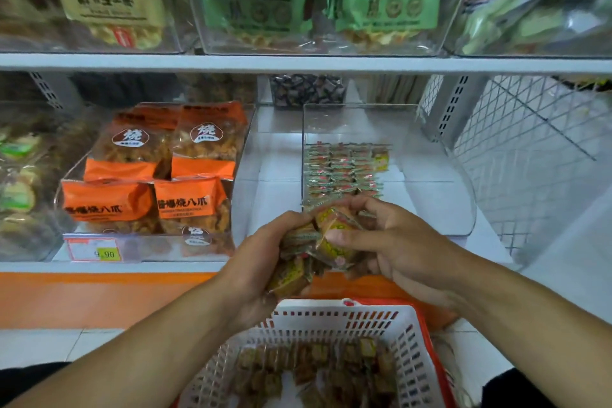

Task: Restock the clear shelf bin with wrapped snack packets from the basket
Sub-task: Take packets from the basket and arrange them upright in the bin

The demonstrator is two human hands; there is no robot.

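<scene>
Hands are gripping our bunch of snack packets (326, 243) above the basket (331, 318); left hand (265, 255) curling beneath, right hand (394, 242) pinching on top; clear bin (430, 209) sitting just beyond.

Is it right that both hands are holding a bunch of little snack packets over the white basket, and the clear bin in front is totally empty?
Not quite. The clear bin is not empty: the head view shows rows of small wrapped packets already lying along its left side. The rest is right: the left hand and right hand hold a bunch of snack packets above the white basket.
</scene>
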